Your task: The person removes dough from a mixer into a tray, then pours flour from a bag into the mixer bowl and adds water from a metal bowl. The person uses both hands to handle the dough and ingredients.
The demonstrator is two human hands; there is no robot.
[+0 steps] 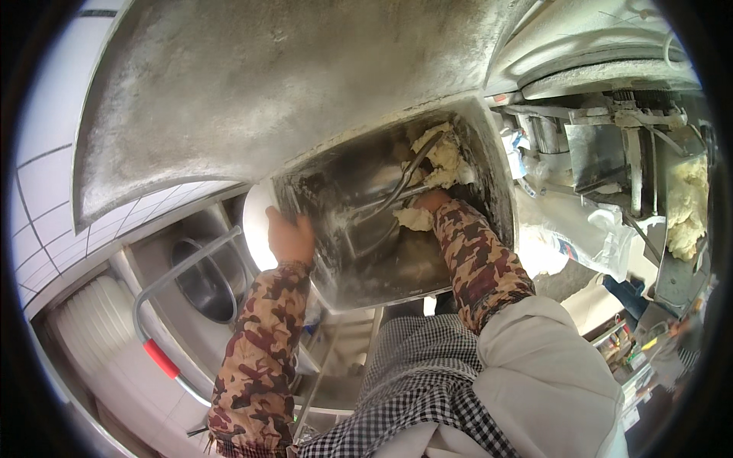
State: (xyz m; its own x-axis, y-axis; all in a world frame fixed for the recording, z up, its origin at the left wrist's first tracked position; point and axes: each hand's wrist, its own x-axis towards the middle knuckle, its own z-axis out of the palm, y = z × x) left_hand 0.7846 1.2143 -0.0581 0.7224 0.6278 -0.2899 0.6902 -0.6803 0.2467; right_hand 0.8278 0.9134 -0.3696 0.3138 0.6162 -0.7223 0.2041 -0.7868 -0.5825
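Note:
A metal dough mixer trough (pixel 498 166) lies before me, its inner walls smeared with flour and dough. My left hand (pixel 291 237) grips the trough's left side wall (pixel 284 197) at the rim. Deep inside, at the right, my right hand (pixel 433 200) is beside a curved metal mixing bar (pixel 409 169). A ragged mass of pale dough (pixel 445 157) clings near the right wall, behind that bar. Close by my right hand is a smaller dough piece (pixel 413 219); my fingertips are hidden, so whether they hold it is unclear.
Above the trough rises a large metal cover (pixel 298 80). At left are a bent metal pipe handle with a red sleeve (pixel 161 358) and a dark round basin (pixel 203 280). More machinery (pixel 630 160), plastic sacks (pixel 595 243) and a tray of dough (pixel 687 206) stand right; another person (pixel 676 355) is beyond.

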